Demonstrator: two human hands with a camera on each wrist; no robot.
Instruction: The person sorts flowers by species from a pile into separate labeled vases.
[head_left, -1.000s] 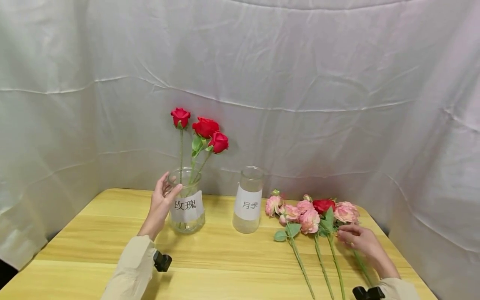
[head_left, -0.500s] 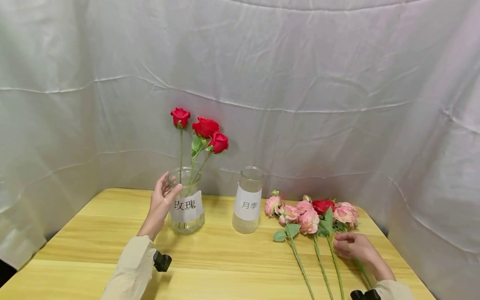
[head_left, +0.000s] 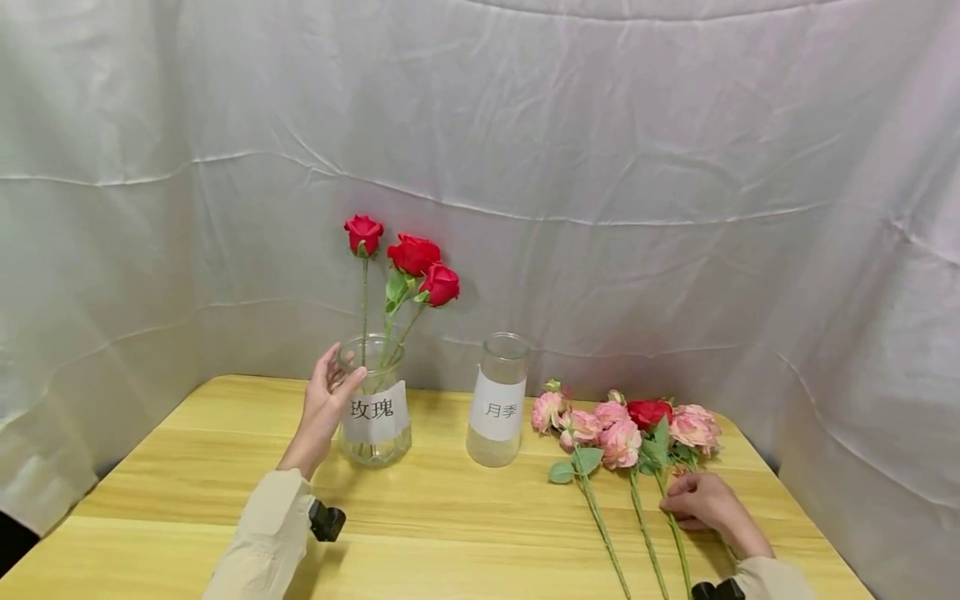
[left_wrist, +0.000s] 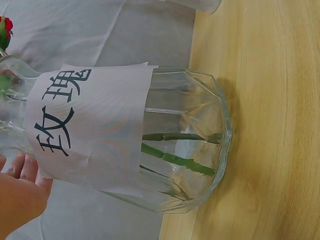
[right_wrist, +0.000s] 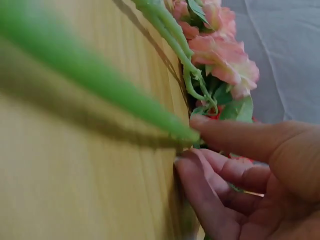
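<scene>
Movement on the right side only. Right hand point(head_left: 707, 504) has come slightly nearer the wearer and to the left; fingertips that were just beside the red rose point(head_left: 649, 412) stem a moment ago now meet over it. Seen from the right wrist, thumb and fingertips nearly closed, green stem running in between them: looks like a light pinch, low gap, remaining fingers loosely curled. Stem close to lens and blurred there, so firmness of hold not readable.

Red rose itself lies flat on the worktop point(head_left: 420, 533), bloom wedged among pink flowers point(head_left: 621, 442), leaf up. No lift visible. Judged meaning: the one red bloom has been singled out of the mixed row, contact made, stem not yet raised. Crowded neighbours could snag its leaves.

Left hand point(head_left: 321, 408) unchanged: thumb and fingers curled part-way round the neck of the wide vase point(head_left: 392, 448), label 玫瑰 facing the wearer. Vase upright, three red roses point(head_left: 415, 255) standing in it, stem ends near the base in the left wrist view. Likely a steadying hold.

Narrow vase point(head_left: 495, 452), label 月季, upright between the wide vase and the row; no stems in it, neither hand touching it. Grey cloth point(head_left: 600, 125) hangs behind.
</scene>
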